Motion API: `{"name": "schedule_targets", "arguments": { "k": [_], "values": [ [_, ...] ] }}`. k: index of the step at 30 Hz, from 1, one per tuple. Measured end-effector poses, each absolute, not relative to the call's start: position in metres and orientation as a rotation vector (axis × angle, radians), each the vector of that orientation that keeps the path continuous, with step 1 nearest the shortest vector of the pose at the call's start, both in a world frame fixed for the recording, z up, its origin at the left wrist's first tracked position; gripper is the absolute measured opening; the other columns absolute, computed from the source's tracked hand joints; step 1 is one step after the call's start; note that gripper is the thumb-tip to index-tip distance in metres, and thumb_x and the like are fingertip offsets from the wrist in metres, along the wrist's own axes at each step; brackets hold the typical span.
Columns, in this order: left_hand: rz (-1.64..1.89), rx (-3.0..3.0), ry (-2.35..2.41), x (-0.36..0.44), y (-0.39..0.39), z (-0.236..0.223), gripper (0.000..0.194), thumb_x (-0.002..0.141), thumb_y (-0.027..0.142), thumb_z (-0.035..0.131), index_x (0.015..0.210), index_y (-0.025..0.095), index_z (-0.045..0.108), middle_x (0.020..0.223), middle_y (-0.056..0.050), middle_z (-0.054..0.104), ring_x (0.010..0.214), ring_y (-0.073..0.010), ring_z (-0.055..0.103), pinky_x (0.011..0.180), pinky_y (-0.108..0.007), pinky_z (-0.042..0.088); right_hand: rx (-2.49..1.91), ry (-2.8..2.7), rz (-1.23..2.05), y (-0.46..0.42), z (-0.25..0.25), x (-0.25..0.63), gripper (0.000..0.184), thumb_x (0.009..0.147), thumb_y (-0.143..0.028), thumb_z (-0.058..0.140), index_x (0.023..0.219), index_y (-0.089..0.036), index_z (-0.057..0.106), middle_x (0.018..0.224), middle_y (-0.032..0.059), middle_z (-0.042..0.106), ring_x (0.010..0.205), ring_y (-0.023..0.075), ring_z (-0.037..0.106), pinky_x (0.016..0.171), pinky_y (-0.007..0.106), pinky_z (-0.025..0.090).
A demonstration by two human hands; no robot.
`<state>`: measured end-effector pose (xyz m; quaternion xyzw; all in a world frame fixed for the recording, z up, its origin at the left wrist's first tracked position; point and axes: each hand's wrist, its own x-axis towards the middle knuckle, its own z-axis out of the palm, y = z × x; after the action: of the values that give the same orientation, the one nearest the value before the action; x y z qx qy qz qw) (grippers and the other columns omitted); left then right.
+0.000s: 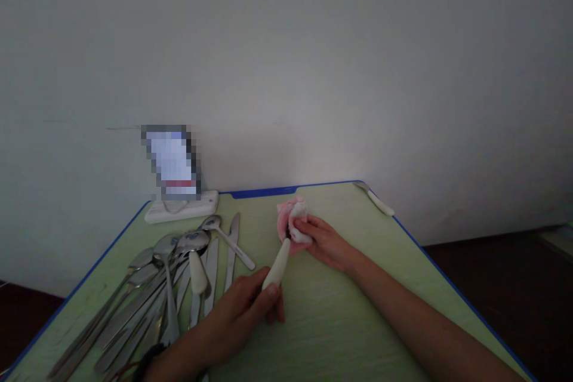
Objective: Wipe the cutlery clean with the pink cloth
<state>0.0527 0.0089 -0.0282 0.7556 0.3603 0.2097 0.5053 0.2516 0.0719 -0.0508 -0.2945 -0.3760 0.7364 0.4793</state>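
My left hand (255, 301) is closed around the pale handle of a white-handled piece of cutlery (279, 264), which points up and away from me. The far end of it is wrapped in a pink and white cloth (295, 215), so its kind cannot be made out. My right hand (321, 240) pinches this crumpled cloth around that end, above the middle of the table. Left of my left hand lies a pile of metal spoons (166, 246), with several table knives (233, 242) beside and among them.
The green table (340, 322) has a blue edge and stands against a pale wall. At its far right corner lies a fork with a white handle (379, 202). A phone with a blurred screen (174, 161) leans upright on a white base (181, 208) at the back left.
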Motion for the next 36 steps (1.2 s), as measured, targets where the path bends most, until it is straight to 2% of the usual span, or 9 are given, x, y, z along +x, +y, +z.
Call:
{"name": "schedule_targets", "arguments": {
  "k": [7, 15, 24, 29, 33, 36],
  "values": [
    [0.544, 1.716, 0.706, 0.049, 0.006, -0.027, 0.033, 0.093, 0.043, 0.035, 0.088, 0.017, 0.055, 0.072, -0.002, 0.063, 0.067, -0.0151, 0.057, 0.066, -0.024, 0.044, -0.743, -0.885, 1.806, 0.072, -0.054, 0.252, 0.025, 0.068, -0.034, 0.072, 0.080, -0.013, 0.065, 0.076, 0.0016, 0.061, 0.068, 0.0105, 0.052, 0.062, 0.021, 0.041],
    [0.461, 1.845, 0.795, 0.052, 0.007, -0.030, 0.034, 0.094, 0.040, 0.034, 0.093, 0.016, 0.058, 0.071, -0.002, 0.064, 0.064, -0.0137, 0.058, 0.065, -0.022, 0.045, -0.711, -0.925, 1.820, 0.073, -0.052, 0.252, 0.024, 0.069, -0.034, 0.072, 0.076, -0.014, 0.062, 0.071, 0.0005, 0.058, 0.063, 0.0097, 0.048, 0.057, 0.021, 0.038],
    [0.451, 1.798, 0.845, 0.052, 0.008, -0.032, 0.024, 0.091, 0.033, 0.041, 0.098, 0.015, 0.055, 0.073, -0.002, 0.063, 0.062, -0.0129, 0.055, 0.059, -0.022, 0.042, -0.681, -0.793, 1.741, 0.073, -0.051, 0.247, 0.031, 0.067, -0.046, 0.070, 0.077, -0.017, 0.065, 0.076, -0.0001, 0.060, 0.071, 0.0117, 0.050, 0.068, 0.025, 0.041],
    [0.509, 1.717, 0.803, 0.052, 0.005, -0.028, 0.034, 0.092, 0.032, 0.040, 0.119, 0.014, 0.047, 0.075, -0.002, 0.063, 0.064, -0.0130, 0.056, 0.061, -0.023, 0.043, -0.731, -0.752, 1.627, 0.069, -0.049, 0.241, 0.030, 0.067, -0.045, 0.071, 0.076, -0.016, 0.065, 0.072, -0.0013, 0.059, 0.066, 0.0104, 0.048, 0.064, 0.023, 0.040],
    [0.605, 1.670, 0.823, 0.053, 0.002, -0.023, 0.040, 0.091, 0.035, 0.044, 0.125, 0.014, 0.042, 0.083, -0.003, 0.062, 0.066, -0.0126, 0.055, 0.063, -0.024, 0.043, -0.767, -0.704, 1.571, 0.062, -0.043, 0.238, 0.030, 0.063, -0.037, 0.076, 0.085, -0.018, 0.067, 0.079, -0.0011, 0.063, 0.075, 0.0121, 0.054, 0.071, 0.024, 0.044],
    [0.759, 1.590, 0.875, 0.053, 0.001, -0.022, 0.047, 0.091, 0.037, 0.042, 0.133, 0.019, 0.030, 0.090, -0.004, 0.059, 0.063, -0.0102, 0.054, 0.062, -0.023, 0.043, -0.742, -0.620, 1.582, 0.059, -0.038, 0.237, 0.032, 0.067, -0.041, 0.072, 0.088, -0.019, 0.066, 0.083, -0.0004, 0.066, 0.074, 0.0132, 0.057, 0.070, 0.027, 0.047]
  ]
}}
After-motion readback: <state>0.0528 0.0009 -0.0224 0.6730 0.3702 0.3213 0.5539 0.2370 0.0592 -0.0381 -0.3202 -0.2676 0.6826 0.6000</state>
